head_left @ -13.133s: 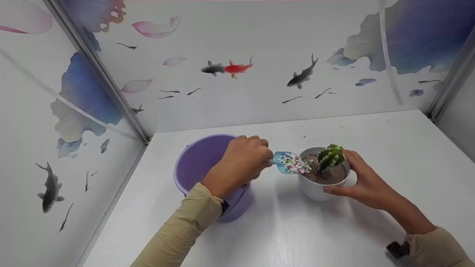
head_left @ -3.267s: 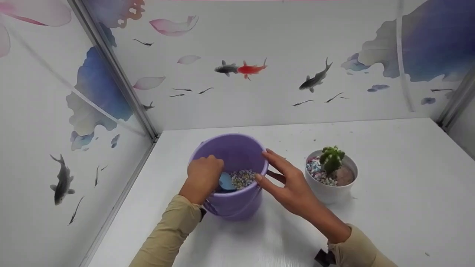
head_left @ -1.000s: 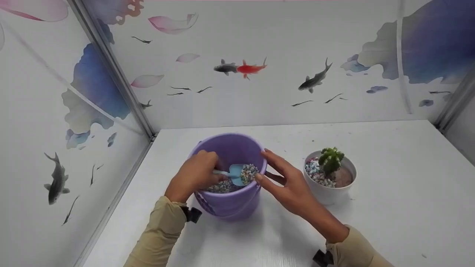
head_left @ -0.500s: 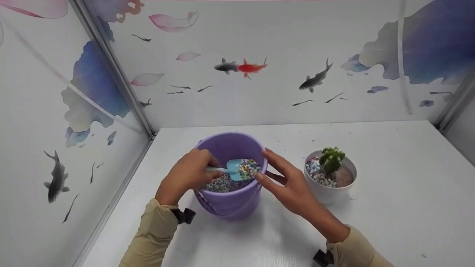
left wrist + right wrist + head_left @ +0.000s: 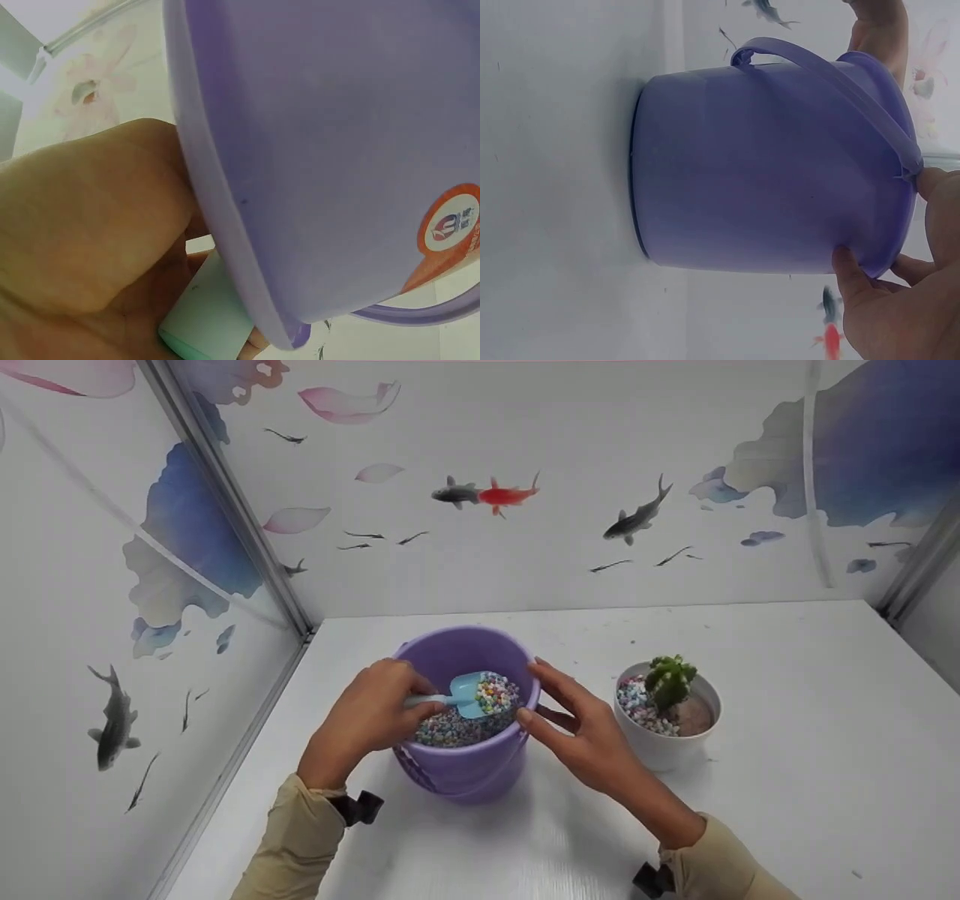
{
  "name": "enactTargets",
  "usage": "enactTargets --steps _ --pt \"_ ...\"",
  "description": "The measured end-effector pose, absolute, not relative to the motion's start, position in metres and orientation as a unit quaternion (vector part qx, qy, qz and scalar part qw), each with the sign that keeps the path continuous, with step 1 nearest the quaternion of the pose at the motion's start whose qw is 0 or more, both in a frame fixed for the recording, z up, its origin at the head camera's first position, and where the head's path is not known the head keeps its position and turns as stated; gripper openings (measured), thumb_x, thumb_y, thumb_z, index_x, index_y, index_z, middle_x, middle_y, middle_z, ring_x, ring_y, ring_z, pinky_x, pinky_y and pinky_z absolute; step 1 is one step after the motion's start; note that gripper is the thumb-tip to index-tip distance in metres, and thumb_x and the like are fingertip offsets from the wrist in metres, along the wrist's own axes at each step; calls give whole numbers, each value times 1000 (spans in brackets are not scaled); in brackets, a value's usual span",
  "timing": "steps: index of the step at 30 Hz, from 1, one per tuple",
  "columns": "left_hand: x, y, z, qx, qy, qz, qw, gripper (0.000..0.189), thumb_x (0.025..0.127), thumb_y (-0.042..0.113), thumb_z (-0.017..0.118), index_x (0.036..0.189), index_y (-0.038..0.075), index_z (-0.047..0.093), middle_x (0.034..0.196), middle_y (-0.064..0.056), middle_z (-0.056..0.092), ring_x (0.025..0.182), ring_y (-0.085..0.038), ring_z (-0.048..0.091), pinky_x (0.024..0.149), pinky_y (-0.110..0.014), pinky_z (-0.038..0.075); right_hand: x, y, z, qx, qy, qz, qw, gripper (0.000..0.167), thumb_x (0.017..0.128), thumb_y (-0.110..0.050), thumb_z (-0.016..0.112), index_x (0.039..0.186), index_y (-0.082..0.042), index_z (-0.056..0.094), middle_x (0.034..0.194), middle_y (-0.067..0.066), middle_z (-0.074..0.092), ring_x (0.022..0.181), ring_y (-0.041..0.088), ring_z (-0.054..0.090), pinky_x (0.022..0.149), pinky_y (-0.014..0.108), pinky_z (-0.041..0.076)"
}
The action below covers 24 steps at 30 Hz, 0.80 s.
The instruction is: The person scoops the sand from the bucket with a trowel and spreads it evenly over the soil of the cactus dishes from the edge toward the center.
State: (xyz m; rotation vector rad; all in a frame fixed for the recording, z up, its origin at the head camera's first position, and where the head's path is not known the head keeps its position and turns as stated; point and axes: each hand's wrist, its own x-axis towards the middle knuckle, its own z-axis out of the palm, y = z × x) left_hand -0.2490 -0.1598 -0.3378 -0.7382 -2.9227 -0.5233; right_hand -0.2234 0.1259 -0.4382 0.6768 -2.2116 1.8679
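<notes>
My left hand (image 5: 367, 709) grips the handle of a small light-blue scoop (image 5: 466, 694) over the mouth of a purple bucket (image 5: 469, 772). Colored pebbles (image 5: 496, 693) fill the scoop's blade, and more pebbles (image 5: 454, 733) lie in the bucket below it. In the left wrist view, the pale handle end (image 5: 210, 311) shows inside that hand, beside the bucket rim. My right hand (image 5: 589, 735) holds the bucket's right rim, thumb in front and fingers behind; the right wrist view shows fingers (image 5: 851, 277) against the bucket's outer wall.
Right of the bucket stands a white pot (image 5: 660, 751) with a green cactus (image 5: 670, 682). Colored pebbles cover the left part of its soil; brown soil (image 5: 699, 716) shows on the right. Small crumbs dot the white table (image 5: 795, 780). Printed panels rise behind and at left.
Earlier the scoop tipped pebbles into the pot while the right hand held the pot. That hand then moved to the bucket. Lately the loaded scoop has risen out of the pebbles, shifting slightly left.
</notes>
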Motion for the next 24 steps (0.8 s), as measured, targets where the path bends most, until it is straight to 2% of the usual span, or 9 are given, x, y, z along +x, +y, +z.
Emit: enactTargets --steps 8,12,19,24 --pt "-241 -161 -336 -236 -954 -178 55 15 94 25 86 99 11 88 92 -2 80 91 -23 66 85 -43 54 -225 126 -439 226 -738 631 82 68 102 -23 78 163 -14 49 173 4 41 159 24 44 113 34 53" --pt "-239 -161 -335 -239 -953 -176 63 17 94 27 86 98 10 88 88 -1 77 88 -21 64 82 -41 52 -225 126 -439 227 -737 631 85 67 102 -23 79 162 -16 50 173 4 42 159 24 45 113 34 54" --pt "-237 -161 -333 -237 -952 -183 69 20 95 26 85 105 9 87 93 -3 77 90 -21 64 82 -41 52 -226 127 -441 234 -737 628 86 67 103 -24 78 163 -14 49 174 4 41 159 24 44 113 33 54" --pt "-236 -162 -332 -238 -951 -182 71 18 97 23 83 107 9 87 95 -4 76 92 -22 64 84 -43 55 -225 128 -440 233 -738 629 79 70 103 -27 77 165 -18 46 173 2 42 159 22 45 113 32 53"
